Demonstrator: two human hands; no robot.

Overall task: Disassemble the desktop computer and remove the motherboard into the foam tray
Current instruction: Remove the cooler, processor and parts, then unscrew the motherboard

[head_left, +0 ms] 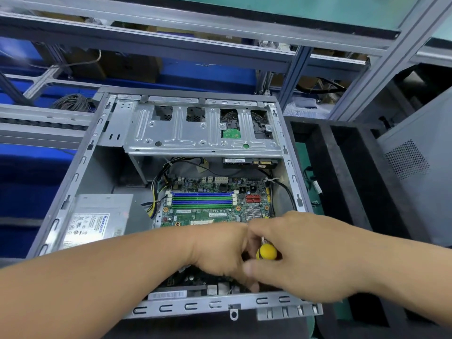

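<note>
The right hand (305, 255), fingers clamped on the yellow-capped screwdriver (267, 251), should stay plumb while the left hand (220, 250), fingers curled at its shaft, steadies it over the motherboard (210, 206) at twelve o'clock.

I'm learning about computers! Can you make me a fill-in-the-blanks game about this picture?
1. The screwdriver in the right hand has a ____ handle.
2. The motherboard sits inside the open computer ____.
3. The power supply lies to the ____ of the motherboard.
4. The black foam tray waits on the ____ side of the case.

Missing words: yellow; case; left; right
</note>
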